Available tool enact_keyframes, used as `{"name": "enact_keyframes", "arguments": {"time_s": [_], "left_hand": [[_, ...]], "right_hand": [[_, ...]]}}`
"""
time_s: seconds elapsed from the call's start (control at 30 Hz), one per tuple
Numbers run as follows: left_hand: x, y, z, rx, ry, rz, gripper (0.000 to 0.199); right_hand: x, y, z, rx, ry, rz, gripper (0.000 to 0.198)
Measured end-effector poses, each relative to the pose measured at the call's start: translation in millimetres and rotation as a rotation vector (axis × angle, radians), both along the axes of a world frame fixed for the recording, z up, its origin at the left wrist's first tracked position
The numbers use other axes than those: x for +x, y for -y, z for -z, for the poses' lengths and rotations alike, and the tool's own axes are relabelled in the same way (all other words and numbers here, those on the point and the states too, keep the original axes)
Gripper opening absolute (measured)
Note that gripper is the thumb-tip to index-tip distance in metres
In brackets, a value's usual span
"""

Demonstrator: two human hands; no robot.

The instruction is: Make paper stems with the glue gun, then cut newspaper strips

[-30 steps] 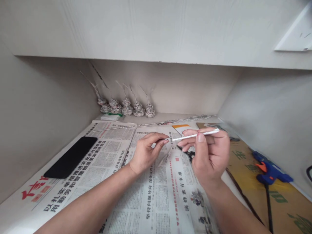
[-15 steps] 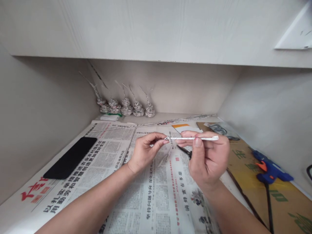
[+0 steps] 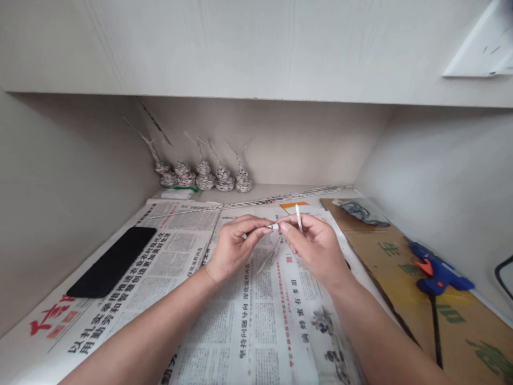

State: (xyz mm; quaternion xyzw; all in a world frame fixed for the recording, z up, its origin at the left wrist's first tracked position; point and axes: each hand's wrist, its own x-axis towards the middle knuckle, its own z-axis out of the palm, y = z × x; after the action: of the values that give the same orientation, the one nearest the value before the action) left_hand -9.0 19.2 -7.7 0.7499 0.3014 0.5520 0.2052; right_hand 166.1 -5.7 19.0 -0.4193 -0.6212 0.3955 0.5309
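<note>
My left hand (image 3: pixel 236 246) is closed, thumb and forefinger pinching a small piece of rolled newspaper (image 3: pixel 273 226). My right hand (image 3: pixel 315 248) meets it from the right, its thumb and forefinger pressed on the same piece. A white end of a rolled paper strip (image 3: pixel 298 218) stands up between the right fingers; whether it joins the pinched piece is hidden by the hand. Beneath the hands lies a spread newspaper (image 3: pixel 224 321), with a loose thin paper scrap (image 3: pixel 269 255) on it.
Several woven paper gourds (image 3: pixel 206 179) stand along the back wall. Long paper tubes (image 3: pixel 248 203) lie in front of them. A black phone (image 3: pixel 112 262) rests at left. On the right, cardboard (image 3: pixel 385 267) bears a blue glue gun (image 3: pixel 441 272) and a grey bundle (image 3: pixel 363 212).
My right hand has moved left to the left hand's fingertips and turned. The paper strip, earlier lying level across the right fingers, now points up between them.
</note>
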Motion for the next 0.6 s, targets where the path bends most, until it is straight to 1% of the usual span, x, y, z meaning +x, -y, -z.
{"name": "enact_keyframes", "arguments": {"time_s": [0.1, 0.3, 0.6], "left_hand": [[-0.8, -0.3, 0.2, 0.0, -0.018, 0.006, 0.012], [-1.3, -0.4, -0.6, -0.006, -0.029, 0.011, 0.012], [-2.0, -0.5, -0.8, -0.018, -0.033, 0.02, 0.012]], "right_hand": [[1.4, -0.3, 0.1, -0.032, -0.009, 0.002, 0.019], [1.7, -0.2, 1.1, -0.048, -0.009, 0.01, 0.021], [2.5, 2.3, -2.7, -0.027, 0.019, 0.044, 0.021]]}}
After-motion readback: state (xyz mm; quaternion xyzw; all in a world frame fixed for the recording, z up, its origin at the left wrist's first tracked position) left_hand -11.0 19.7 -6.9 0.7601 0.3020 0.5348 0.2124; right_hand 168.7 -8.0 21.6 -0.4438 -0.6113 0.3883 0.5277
